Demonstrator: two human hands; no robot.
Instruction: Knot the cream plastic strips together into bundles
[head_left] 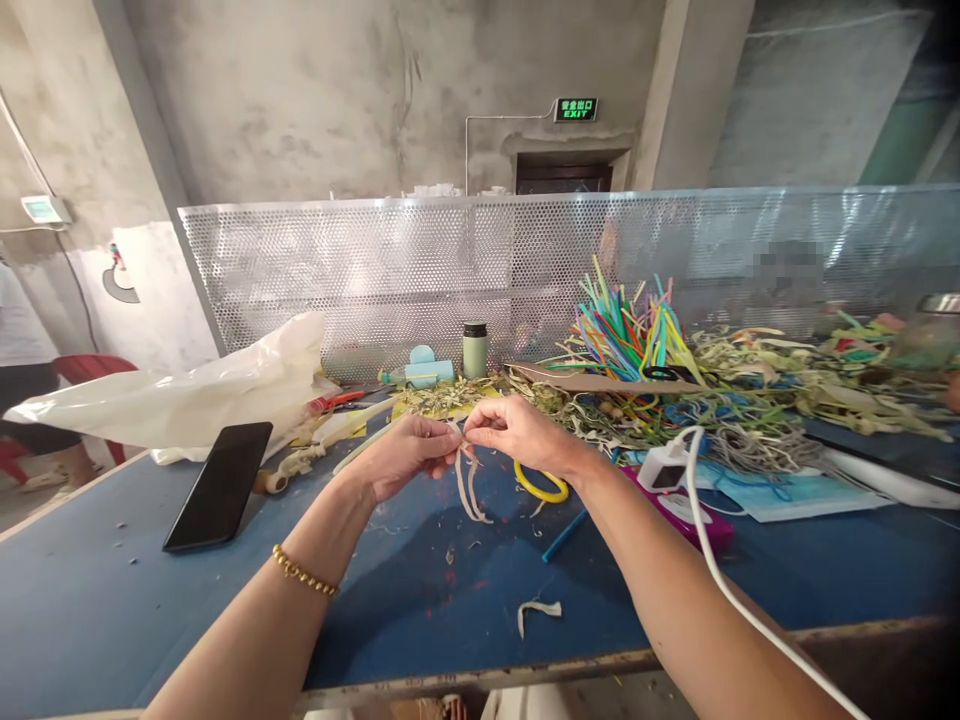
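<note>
Both my hands meet above the middle of the blue table [390,620]. My left hand [411,455] is closed, its thumb and fingertips pinching a pale fibre strip [466,490]. Close against it, my right hand [514,432] is closed too, pinching the same strip near its top. Two thin ends of the strip hang down below my fingertips. Just under my right wrist lies a yellow ring [541,492], with a blue stick [564,536] nearer to me. A short pale scrap [538,610] rests by the front edge.
A black phone [219,488] and a plastic bag [195,395] lie left. Behind stand a green jar [475,350] and colourful strips [630,330]. At right are a white charger [664,468] with cable, a magenta box [701,522], a blue mask [802,492] and tangled fibres [780,370].
</note>
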